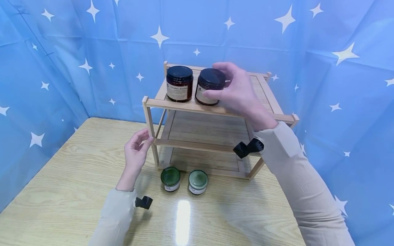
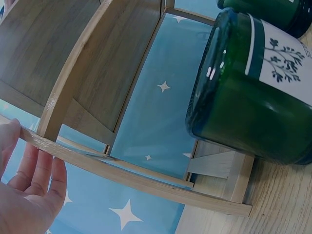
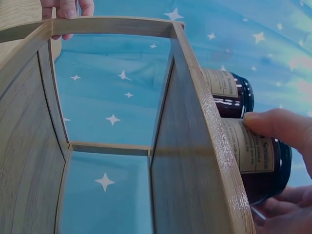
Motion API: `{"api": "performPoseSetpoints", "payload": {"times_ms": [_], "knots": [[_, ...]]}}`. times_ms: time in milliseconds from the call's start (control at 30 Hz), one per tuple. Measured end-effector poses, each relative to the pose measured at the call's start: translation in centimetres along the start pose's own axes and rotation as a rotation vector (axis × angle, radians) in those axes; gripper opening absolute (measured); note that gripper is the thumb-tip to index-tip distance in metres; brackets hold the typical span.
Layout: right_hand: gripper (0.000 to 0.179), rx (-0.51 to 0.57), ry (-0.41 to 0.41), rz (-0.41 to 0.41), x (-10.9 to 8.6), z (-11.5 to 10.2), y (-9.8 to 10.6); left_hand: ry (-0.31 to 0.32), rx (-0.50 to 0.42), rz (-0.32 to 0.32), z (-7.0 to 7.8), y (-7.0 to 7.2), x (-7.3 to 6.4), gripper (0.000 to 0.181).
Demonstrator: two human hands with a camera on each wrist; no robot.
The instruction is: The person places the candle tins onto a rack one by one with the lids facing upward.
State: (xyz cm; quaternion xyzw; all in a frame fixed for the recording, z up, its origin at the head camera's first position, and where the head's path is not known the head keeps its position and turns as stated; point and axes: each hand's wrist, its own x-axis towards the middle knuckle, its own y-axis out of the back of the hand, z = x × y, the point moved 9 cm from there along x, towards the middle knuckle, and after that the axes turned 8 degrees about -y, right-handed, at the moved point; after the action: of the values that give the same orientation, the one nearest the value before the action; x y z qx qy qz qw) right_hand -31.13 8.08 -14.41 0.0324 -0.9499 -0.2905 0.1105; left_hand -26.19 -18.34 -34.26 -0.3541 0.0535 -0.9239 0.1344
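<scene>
My right hand (image 1: pixel 237 87) grips a dark brown jar (image 1: pixel 210 86) with a black lid and cream label, on the top shelf of a wooden rack (image 1: pixel 197 106). Thumb in front, fingers behind, as the right wrist view also shows for this jar (image 3: pixel 263 161). A matching brown jar (image 1: pixel 179 83) stands just left of it. With the left hand (image 1: pixel 136 148) I pinch the rack's left front post, thumb on one side and fingers on the other; the left wrist view shows these fingers (image 2: pixel 41 178) at the wooden post (image 2: pixel 122 170).
Two green glass jars, one darker (image 1: pixel 170 177) and one paler (image 1: pixel 198 181), stand on the wooden table (image 1: pixel 77 191) before the rack. The rack's middle shelf (image 1: pixel 209 128) lies beneath the brown jars. A blue star-patterned curtain (image 1: pixel 123 51) hangs close behind.
</scene>
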Motion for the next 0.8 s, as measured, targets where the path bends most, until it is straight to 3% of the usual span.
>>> {"api": "performPoseSetpoints", "payload": {"times_ms": [333, 567, 800], "knots": [[0.073, 0.088, -0.063, -0.066, 0.36, 0.31, -0.5, 0.019, 0.025, 0.0, 0.09, -0.01, -0.07, 0.025], [0.075, 0.116, -0.036, -0.107, 0.47, 0.4, -0.74, 0.019, 0.01, 0.007, 0.09, 0.08, -0.09, 0.024], [0.077, 0.142, 0.025, -0.079, -0.24, 0.6, -0.15, 0.024, 0.021, 0.002, 0.0, 0.05, -0.07, 0.025]]}}
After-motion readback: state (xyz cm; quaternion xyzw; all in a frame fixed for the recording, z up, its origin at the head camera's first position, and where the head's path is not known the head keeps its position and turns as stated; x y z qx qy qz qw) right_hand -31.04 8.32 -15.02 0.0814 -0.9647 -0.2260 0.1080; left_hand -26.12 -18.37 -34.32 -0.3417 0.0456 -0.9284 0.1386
